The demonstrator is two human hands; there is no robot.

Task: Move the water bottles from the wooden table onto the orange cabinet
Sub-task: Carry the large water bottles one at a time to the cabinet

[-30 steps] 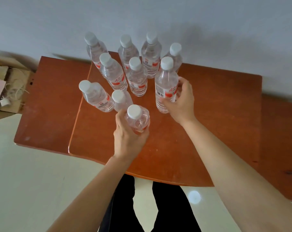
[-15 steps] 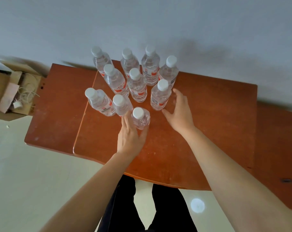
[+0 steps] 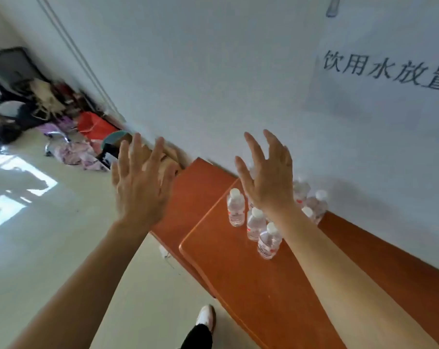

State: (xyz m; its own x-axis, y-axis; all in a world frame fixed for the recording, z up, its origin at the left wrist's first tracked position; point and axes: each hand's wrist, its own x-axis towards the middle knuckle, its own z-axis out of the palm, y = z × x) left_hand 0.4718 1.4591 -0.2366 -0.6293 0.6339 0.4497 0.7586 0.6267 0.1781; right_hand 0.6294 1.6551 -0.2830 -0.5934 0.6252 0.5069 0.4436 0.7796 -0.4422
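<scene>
White wall (image 3: 213, 71) backs the orange-brown table (image 3: 251, 285); the water bottles (image 3: 256, 224) stand upright on it (long axes vertical). Both hands are empty, fingers (image 3: 254, 149) spread wide; right hand (image 3: 268, 182) nearer, bottles below it; left hand (image 3: 140, 187) aside.

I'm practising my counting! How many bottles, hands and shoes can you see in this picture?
Bottles: 6 at least partly showing; the right hand may hide more behind it.
Hands: 2, the right hand and the left hand, both holding nothing.
Shoes: 1, a white shoe on the floor.
Total: 9 things.
</scene>
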